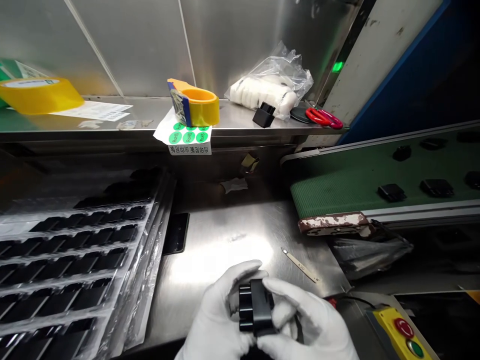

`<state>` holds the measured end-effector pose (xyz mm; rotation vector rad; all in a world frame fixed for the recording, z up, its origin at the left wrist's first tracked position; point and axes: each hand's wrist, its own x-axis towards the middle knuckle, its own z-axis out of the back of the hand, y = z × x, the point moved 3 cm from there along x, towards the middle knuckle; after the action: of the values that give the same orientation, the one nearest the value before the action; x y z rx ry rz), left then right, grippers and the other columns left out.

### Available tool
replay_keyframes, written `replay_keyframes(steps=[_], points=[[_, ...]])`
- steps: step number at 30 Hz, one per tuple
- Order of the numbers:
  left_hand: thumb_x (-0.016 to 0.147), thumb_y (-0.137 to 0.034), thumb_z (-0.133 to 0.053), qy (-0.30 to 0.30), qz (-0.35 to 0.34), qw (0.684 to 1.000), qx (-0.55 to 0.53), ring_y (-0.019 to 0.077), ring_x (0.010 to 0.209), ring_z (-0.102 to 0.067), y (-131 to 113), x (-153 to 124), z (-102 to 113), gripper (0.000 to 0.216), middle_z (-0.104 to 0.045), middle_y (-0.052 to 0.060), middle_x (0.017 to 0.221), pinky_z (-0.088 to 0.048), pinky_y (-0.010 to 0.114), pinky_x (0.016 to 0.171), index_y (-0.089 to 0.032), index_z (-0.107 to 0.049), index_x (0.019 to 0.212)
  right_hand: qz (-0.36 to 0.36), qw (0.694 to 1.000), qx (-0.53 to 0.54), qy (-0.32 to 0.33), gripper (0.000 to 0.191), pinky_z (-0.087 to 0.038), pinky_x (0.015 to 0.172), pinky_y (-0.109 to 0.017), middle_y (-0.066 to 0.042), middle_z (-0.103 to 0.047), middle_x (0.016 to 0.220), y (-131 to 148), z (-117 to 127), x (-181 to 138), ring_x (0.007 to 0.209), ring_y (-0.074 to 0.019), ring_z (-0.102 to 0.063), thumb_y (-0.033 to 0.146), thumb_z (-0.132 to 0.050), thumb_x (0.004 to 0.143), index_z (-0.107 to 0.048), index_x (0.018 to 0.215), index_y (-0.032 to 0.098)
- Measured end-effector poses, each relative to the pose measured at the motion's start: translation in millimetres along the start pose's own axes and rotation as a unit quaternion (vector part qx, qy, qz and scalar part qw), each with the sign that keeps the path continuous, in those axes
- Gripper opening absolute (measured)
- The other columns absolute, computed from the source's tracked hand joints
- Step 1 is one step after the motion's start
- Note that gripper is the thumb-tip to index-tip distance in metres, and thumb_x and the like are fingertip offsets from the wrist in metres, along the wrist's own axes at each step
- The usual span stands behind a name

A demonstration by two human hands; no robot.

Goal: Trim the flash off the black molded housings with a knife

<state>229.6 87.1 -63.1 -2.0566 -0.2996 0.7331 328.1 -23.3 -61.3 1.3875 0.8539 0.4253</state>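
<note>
Low in the middle, both white-gloved hands are at a black plastic connector housing (258, 307) with ribbed, rounded ridges on its left side. My left hand (219, 317) curls around that ridged side, its fingers partly hidden behind the part. From the other side my right hand (307, 320) grips the flat body between thumb and fingers. Beyond the hands, a pair of tweezers (300, 265) marked with small letters lies on the steel bench (221, 250). A similar black connector (264, 115) rests on the shelf.
Stacked clear trays (123, 300) of black parts fill the left, beside a black phone-like slab (176, 233). A green conveyor (337, 175) carries black parts at right. The shelf (142, 120) holds a tape dispenser (202, 107) and red-handled scissors (324, 117). A yellow button box (399, 332) sits lower right.
</note>
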Motion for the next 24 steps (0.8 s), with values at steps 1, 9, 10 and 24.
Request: replay_keyframes(steps=[1, 9, 10, 24], points=[[0.051, -0.005, -0.089, -0.016, 0.021, 0.999, 0.018, 0.0270, 0.093, -0.069, -4.3, -0.5, 1.9, 0.075, -0.071, 0.005, 0.107, -0.056, 0.036, 0.084, -0.028, -0.061, 0.116, 0.052, 0.999, -0.017, -0.002, 0.060, -0.045, 0.053, -0.021, 0.004, -0.066, 0.060, -1.9, 0.9, 4.0, 0.050, -0.0091, -0.051, 0.008, -0.085, 0.050, -0.076, 0.101, 0.037], [0.058, -0.009, -0.085, -0.009, 0.077, 0.997, -0.016, 0.0315, 0.114, -0.062, -29.2, 6.3, 14.7, 0.083, -0.065, 0.008, 0.121, -0.051, 0.040, 0.098, -0.031, -0.051, 0.130, 0.299, 0.939, -0.163, 0.057, 0.073, -0.053, 0.052, -0.021, 0.007, -0.069, 0.061, -1.5, -4.3, 41.0, 0.048, -0.0126, -0.063, 0.016, -0.082, 0.068, -0.056, 0.132, 0.041], [0.058, -0.013, -0.086, -0.017, 0.079, 0.996, -0.030, 0.0316, 0.113, -0.063, -31.2, 9.3, 16.4, 0.081, -0.066, 0.008, 0.118, -0.051, 0.040, 0.096, -0.031, -0.052, 0.129, 0.309, 0.934, -0.169, 0.055, 0.073, -0.053, 0.052, -0.022, 0.007, -0.069, 0.061, -0.4, -6.3, 45.5, 0.048, -0.0129, -0.063, 0.016, -0.081, 0.069, -0.055, 0.133, 0.040], [0.061, -0.008, -0.080, -0.082, 0.107, 0.991, -0.015, 0.0295, 0.104, -0.066, -55.3, 51.6, 39.2, 0.073, -0.072, 0.004, 0.101, -0.050, 0.041, 0.097, -0.029, -0.057, 0.127, 0.228, 0.958, -0.159, 0.066, 0.089, -0.053, 0.059, -0.020, 0.012, -0.067, 0.059, -5.7, -28.4, 92.9, 0.049, -0.0106, -0.061, -0.005, -0.060, 0.055, -0.057, 0.132, 0.042]])
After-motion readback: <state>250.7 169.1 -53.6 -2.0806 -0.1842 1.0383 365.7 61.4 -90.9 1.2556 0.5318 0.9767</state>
